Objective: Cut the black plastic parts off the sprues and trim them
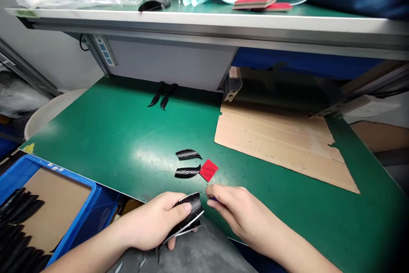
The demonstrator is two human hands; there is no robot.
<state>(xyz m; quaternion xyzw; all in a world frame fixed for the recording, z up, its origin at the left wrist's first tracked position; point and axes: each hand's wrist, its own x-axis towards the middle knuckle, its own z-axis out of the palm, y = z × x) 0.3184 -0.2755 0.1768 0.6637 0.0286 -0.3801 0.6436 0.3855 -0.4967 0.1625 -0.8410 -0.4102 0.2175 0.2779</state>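
Note:
My left hand (159,219) is closed around a black curved plastic part (191,205) with pale edges, thumb pressed on its inner face, just over the bench's front edge. What looks like a second black shell lies against it, partly covered by my fingers. Just to its right, my right hand (238,207) is pinched on a small item, mostly hidden, with a bit of dark blue showing. Beyond the hands, two black curved pieces (187,172) lie on the green bench top (128,136). A red square pad (208,170) with dark print touches the nearer one.
A blue bin (92,190) with many black parts stands at lower left. Cardboard (281,141) covers the bench's right side. Several black pieces (162,93) lie at the back. Overhead, a shelf (198,19) carries plastic bags, red pads (257,1) and dark blue fabric. Dark crumbs dot the bench.

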